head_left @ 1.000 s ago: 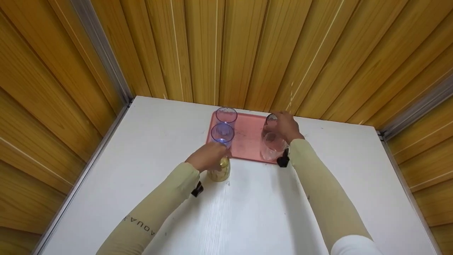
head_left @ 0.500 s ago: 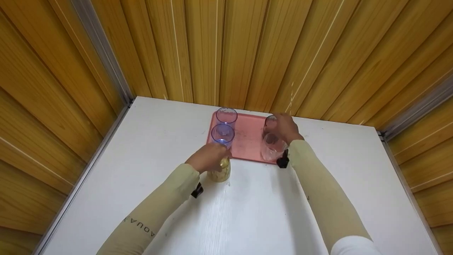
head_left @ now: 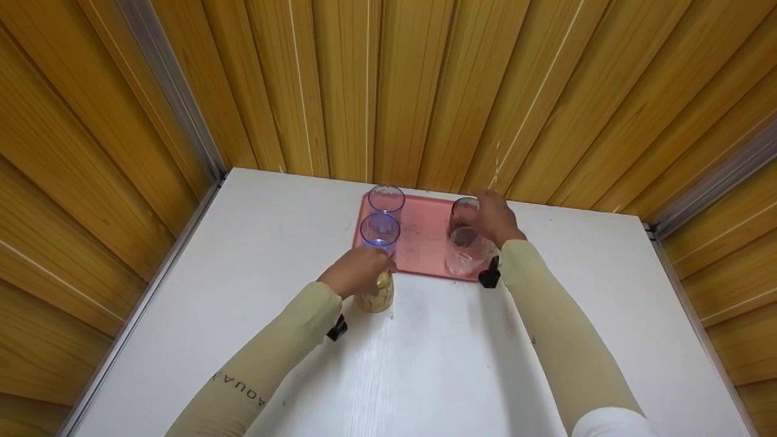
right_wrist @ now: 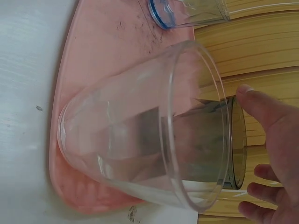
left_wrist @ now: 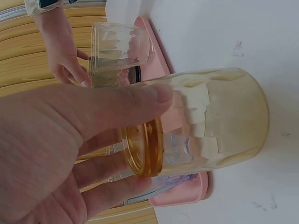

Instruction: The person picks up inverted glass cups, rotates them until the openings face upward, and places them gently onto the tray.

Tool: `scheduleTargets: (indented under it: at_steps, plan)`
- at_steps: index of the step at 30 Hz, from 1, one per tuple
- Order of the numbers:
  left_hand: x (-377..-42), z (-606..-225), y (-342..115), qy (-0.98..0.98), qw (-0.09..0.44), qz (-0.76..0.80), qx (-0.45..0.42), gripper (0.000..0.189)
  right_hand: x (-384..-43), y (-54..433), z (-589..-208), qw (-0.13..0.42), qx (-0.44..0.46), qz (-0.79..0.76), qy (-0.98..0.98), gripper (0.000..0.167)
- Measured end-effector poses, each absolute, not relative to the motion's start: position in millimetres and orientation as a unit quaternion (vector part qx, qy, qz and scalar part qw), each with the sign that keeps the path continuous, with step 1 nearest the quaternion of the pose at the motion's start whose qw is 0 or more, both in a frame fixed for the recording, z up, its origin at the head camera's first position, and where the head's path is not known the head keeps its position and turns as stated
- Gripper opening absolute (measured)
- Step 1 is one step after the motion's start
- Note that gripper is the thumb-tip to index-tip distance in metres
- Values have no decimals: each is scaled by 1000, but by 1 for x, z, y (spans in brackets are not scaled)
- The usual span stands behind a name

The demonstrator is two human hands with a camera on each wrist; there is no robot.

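My left hand (head_left: pixel 364 271) grips a yellow ribbed cup (head_left: pixel 376 297) that stands on the white table (head_left: pixel 425 364) just in front of a pink tray (head_left: pixel 422 243). In the left wrist view my thumb lies across the yellow cup (left_wrist: pixel 215 121) near its rim, with the fingers curled under it. My right hand (head_left: pixel 485 213) curls over a grey cup (head_left: pixel 462 209) at the tray's far right, thumb on the rim of the grey cup (right_wrist: pixel 236 140). A clear cup (head_left: pixel 464 255) stands in front of it; this clear cup (right_wrist: pixel 140 135) fills the right wrist view.
Two blue cups (head_left: pixel 386 199) (head_left: pixel 380 230) stand on the tray's left side. Wooden panel walls (head_left: pixel 394 91) close in the table at the back and on both sides, with metal strips (head_left: pixel 176 109) at the corners.
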State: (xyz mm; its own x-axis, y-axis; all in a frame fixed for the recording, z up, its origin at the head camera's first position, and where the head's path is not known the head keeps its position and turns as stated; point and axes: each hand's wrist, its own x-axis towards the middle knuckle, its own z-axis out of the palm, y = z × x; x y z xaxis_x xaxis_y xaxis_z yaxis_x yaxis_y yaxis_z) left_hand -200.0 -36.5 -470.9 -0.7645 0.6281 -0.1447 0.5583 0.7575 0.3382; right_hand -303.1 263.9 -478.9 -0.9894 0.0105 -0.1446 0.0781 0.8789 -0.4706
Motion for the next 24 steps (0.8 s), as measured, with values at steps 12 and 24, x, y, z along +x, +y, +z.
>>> scheduleTargets:
  at_steps: [12,24]
  plan:
    - [-202,-472,-39,926,140,145,318,50,-297,273,-476,58,10,-243,968,83]
    - [-204,-471,-43,926,136,139,323,51,-289,265,-473,26,-14,-252,967,78]
